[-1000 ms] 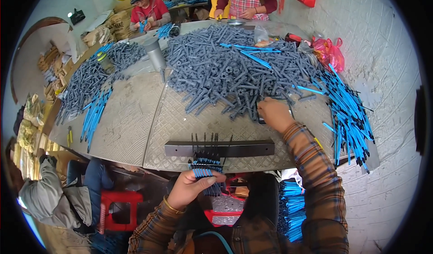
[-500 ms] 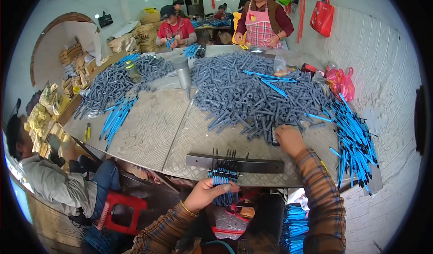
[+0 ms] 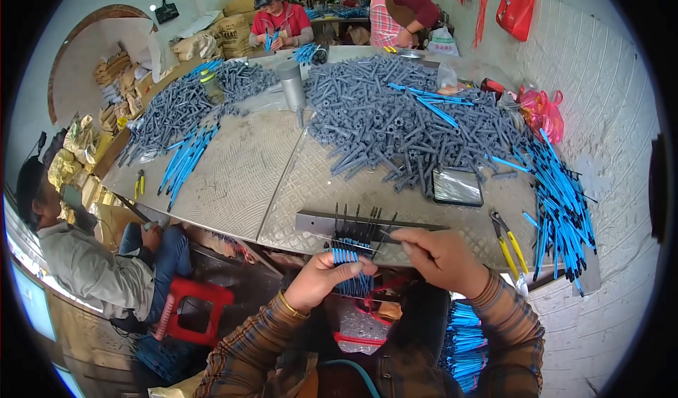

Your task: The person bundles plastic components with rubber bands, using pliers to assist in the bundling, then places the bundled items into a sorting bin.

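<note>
My left hand is closed round a bundle of thin blue rods in front of the table's near edge. Dark, thin ends of the rods stick up past a long grey metal bar lying along that edge. My right hand is beside these ends, its thumb and forefinger drawn together near the rightmost one. Whatever is between those fingertips is too small to make out. Beyond it lies a flat black-framed rectangular case with a shiny top. Pliers with yellow handles rest to the right.
A large heap of grey plastic plugs covers the table's far middle, with another heap at left. Blue rods pile up at the right edge. A metal cylinder stands between the heaps. A seated person is at left; others work across the table.
My right hand has come back from the heap's near edge to the rod ends, uncovering the flat case. My left hand keeps its hold. Across the table, the standing person has turned.
</note>
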Motion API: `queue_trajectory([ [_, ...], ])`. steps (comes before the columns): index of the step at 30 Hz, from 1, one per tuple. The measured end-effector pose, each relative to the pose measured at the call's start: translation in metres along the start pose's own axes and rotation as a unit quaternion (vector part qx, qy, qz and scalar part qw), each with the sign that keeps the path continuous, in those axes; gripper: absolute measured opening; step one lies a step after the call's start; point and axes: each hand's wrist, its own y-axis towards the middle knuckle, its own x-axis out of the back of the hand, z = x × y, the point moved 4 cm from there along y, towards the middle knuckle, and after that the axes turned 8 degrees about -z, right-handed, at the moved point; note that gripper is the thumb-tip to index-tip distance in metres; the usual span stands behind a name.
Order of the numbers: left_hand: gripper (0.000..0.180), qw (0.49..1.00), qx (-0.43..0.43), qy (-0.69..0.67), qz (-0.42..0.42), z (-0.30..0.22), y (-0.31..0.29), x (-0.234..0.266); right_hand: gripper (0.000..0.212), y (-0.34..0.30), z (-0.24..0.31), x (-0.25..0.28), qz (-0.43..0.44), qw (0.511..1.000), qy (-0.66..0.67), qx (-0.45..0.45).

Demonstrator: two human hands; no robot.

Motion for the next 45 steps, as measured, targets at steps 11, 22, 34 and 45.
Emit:
queue_trajectory([
  [11, 0.020, 1.000, 0.007, -0.010, 0.006, 0.006, -0.006, 0.000, 0.023, -0.005, 0.005, -0.013, 0.058, 0.997, -0.040, 0.030],
  [22, 0.021, 1.000, 0.007, -0.002, 0.018, 0.005, -0.005, 0.001, 0.023, -0.003, 0.002, -0.017, 0.060, 0.995, -0.052, 0.061],
  [34, 0.020, 0.999, -0.012, -0.001, 0.033, 0.006, -0.005, 0.000, 0.023, -0.001, 0.014, -0.005, 0.092, 0.988, -0.093, 0.076],
  [45, 0.020, 0.999, -0.016, 0.008, 0.049, 0.008, -0.004, 0.001, 0.019, -0.002, 0.013, -0.007, 0.085, 0.990, -0.089, 0.073],
])
